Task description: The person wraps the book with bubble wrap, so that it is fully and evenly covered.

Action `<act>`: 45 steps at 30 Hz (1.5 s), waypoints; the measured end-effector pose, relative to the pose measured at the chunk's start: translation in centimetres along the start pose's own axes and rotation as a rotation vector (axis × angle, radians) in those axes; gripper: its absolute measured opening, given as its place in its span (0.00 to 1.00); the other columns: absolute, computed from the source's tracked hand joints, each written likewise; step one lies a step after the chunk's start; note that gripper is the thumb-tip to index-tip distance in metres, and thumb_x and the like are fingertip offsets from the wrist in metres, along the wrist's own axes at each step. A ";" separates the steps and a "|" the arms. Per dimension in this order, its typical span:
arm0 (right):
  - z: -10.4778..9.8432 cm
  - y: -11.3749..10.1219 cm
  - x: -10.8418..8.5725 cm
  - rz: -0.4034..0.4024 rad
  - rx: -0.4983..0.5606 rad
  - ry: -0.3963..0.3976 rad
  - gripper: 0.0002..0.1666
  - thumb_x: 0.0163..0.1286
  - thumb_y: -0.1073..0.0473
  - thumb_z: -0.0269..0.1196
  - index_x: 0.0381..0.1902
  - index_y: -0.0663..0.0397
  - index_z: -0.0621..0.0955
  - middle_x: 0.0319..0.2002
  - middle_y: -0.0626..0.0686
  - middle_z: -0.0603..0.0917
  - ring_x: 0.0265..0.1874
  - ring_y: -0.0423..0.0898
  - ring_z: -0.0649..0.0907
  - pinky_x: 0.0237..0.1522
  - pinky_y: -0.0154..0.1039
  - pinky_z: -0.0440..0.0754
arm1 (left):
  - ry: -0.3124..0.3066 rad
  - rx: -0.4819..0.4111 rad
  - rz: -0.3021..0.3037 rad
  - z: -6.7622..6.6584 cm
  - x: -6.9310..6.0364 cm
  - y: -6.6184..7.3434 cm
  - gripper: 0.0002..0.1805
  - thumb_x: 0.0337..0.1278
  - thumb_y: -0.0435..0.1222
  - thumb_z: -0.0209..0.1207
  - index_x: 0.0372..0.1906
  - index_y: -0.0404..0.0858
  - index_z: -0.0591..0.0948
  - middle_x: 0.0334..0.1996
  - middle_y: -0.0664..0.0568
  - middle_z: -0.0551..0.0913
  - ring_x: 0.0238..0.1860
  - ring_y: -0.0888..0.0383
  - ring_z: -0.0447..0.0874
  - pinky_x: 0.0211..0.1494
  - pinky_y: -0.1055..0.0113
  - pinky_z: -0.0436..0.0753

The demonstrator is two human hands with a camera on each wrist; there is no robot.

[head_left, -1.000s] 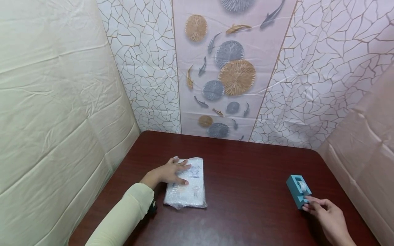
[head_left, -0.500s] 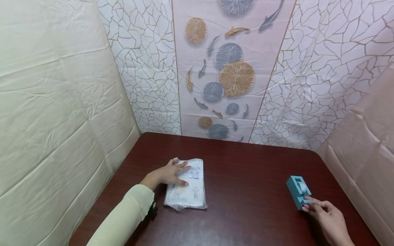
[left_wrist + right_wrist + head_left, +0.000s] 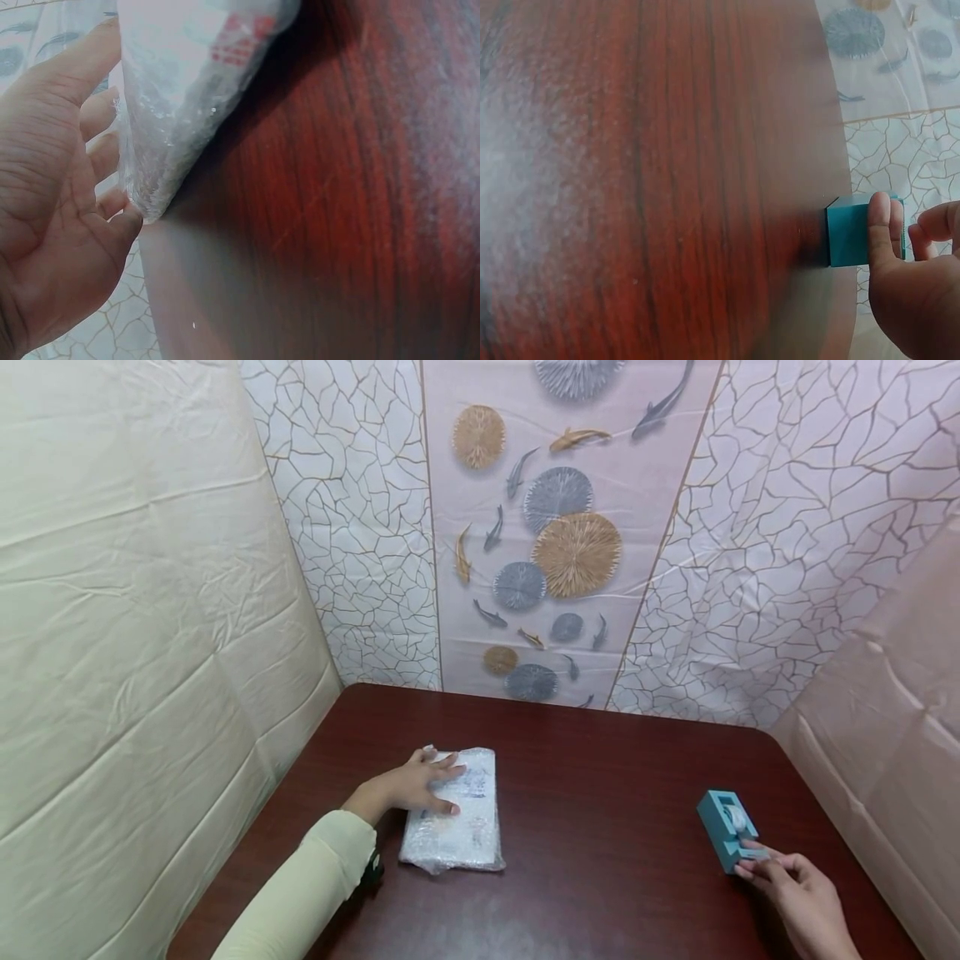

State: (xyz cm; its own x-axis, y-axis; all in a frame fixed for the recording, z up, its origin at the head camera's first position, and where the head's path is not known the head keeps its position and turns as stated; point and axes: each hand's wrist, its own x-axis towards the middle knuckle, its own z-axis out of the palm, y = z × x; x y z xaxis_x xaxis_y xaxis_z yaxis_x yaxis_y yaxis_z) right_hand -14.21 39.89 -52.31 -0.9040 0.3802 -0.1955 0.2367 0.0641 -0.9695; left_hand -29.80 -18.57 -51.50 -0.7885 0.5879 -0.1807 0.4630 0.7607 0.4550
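Note:
A flat package in clear bubble wrap point(image 3: 472, 827) lies on the table, left of the middle. My left hand point(image 3: 411, 785) rests on its left part with spread fingers. In the left wrist view, the fingers of my left hand point(image 3: 60, 172) lie along the wrapped edge of the package point(image 3: 180, 90). Far to the right stands a blue-green tape dispenser point(image 3: 717, 831) with a roll of clear tape point(image 3: 737, 815) in it. My right hand point(image 3: 806, 893) holds its near end between thumb and fingers. In the right wrist view, the thumb lies across the dispenser point(image 3: 847, 232); whether the fingers pinch the tape end is unclear.
Both things stand on a dark red-brown wooden table point(image 3: 600, 827) with rounded corners. Patterned cloth point(image 3: 525, 635) hangs behind it, and plain cream cloth point(image 3: 165, 652) hangs on the left. A small dark object point(image 3: 372, 870) shows under the left wrist.
The view has tilted very slightly. Both hands, the package and the dispenser keep nearly the same places.

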 end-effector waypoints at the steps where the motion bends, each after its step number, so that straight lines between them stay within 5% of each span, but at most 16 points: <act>1: 0.0 0.0 0.0 -0.003 0.001 -0.001 0.06 0.86 0.70 0.48 0.45 0.70 0.68 0.40 0.26 0.83 0.39 0.33 0.92 0.48 0.32 0.92 | 0.001 0.003 0.001 0.0 0.0 0.0 0.50 0.68 0.63 0.69 0.88 0.52 0.65 0.92 0.52 0.53 0.91 0.30 0.37 0.85 0.23 0.57; 16: -0.4 0.5 0.1 -0.040 0.014 -0.016 0.09 0.87 0.69 0.46 0.43 0.70 0.68 0.41 0.26 0.82 0.39 0.33 0.92 0.49 0.34 0.93 | 0.013 -0.010 0.000 -0.2 0.1 0.1 0.49 0.68 0.63 0.70 0.88 0.54 0.66 0.92 0.52 0.53 0.91 0.31 0.36 0.84 0.23 0.58; 20: -0.3 0.9 0.1 -0.004 -0.072 0.009 0.08 0.86 0.71 0.47 0.42 0.70 0.69 0.56 0.57 0.89 0.37 0.33 0.92 0.48 0.40 0.95 | -0.006 -0.024 -0.031 0.5 -0.1 -0.2 0.50 0.67 0.65 0.69 0.88 0.57 0.65 0.92 0.55 0.51 0.92 0.34 0.35 0.83 0.22 0.60; 23: -0.1 1.1 0.2 -0.002 -0.135 0.036 0.06 0.85 0.72 0.50 0.42 0.71 0.69 0.75 0.81 0.73 0.35 0.34 0.92 0.46 0.42 0.95 | -0.009 -0.013 -0.031 0.9 -0.1 -0.4 0.50 0.67 0.66 0.68 0.88 0.58 0.65 0.92 0.55 0.51 0.92 0.34 0.36 0.83 0.23 0.60; 26: 0.1 1.2 0.2 -0.032 -0.197 0.045 0.06 0.84 0.73 0.52 0.42 0.71 0.69 0.79 0.82 0.65 0.34 0.34 0.92 0.45 0.41 0.95 | 0.003 -0.012 -0.025 0.9 -0.1 -0.4 0.49 0.67 0.67 0.68 0.88 0.59 0.65 0.92 0.56 0.52 0.92 0.34 0.36 0.83 0.23 0.60; 30: 0.1 1.2 0.0 -0.121 -0.299 0.032 0.05 0.82 0.73 0.51 0.41 0.71 0.68 0.78 0.83 0.67 0.34 0.33 0.92 0.43 0.40 0.95 | 0.010 -0.014 -0.019 0.7 0.0 -0.5 0.49 0.67 0.66 0.68 0.88 0.58 0.65 0.92 0.56 0.52 0.92 0.34 0.36 0.83 0.22 0.59; 32: 0.0 1.4 0.1 -0.193 -0.322 0.014 0.06 0.82 0.73 0.51 0.40 0.71 0.67 0.72 0.78 0.78 0.35 0.32 0.92 0.43 0.39 0.95 | 0.013 -0.014 -0.007 0.6 0.1 -0.5 0.49 0.68 0.66 0.68 0.88 0.57 0.65 0.92 0.55 0.52 0.92 0.33 0.36 0.84 0.23 0.58; 36: -0.1 1.7 0.1 -0.287 -0.409 0.024 0.07 0.80 0.74 0.51 0.38 0.68 0.66 0.67 0.75 0.83 0.35 0.31 0.91 0.40 0.35 0.94 | 0.019 -0.015 0.015 0.6 0.2 -0.8 0.50 0.68 0.65 0.68 0.88 0.55 0.65 0.92 0.53 0.52 0.91 0.32 0.36 0.85 0.24 0.56; 41: -0.3 1.9 0.0 -0.283 -0.505 0.055 0.09 0.78 0.73 0.51 0.35 0.65 0.65 0.71 0.82 0.76 0.30 0.31 0.91 0.36 0.32 0.92 | 0.007 -0.014 0.016 0.7 0.0 -0.8 0.50 0.68 0.65 0.68 0.88 0.54 0.65 0.92 0.52 0.52 0.91 0.31 0.36 0.85 0.23 0.56; 45: -0.2 1.9 -0.2 -0.279 -0.448 0.061 0.08 0.81 0.70 0.54 0.38 0.69 0.70 0.71 0.81 0.77 0.32 0.32 0.92 0.37 0.35 0.93 | 0.009 -0.014 0.010 0.6 0.1 -0.6 0.50 0.68 0.64 0.69 0.88 0.53 0.64 0.92 0.51 0.51 0.92 0.32 0.35 0.85 0.23 0.56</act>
State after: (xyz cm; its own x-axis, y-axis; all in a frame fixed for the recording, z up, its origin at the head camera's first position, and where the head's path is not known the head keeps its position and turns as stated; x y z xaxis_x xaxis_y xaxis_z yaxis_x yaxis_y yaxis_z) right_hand -13.51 40.18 -54.11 -0.9351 0.3447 0.0826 0.1312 0.5531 -0.8227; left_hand -29.91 -18.78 -52.34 -0.7874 0.5929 -0.1686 0.4650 0.7510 0.4688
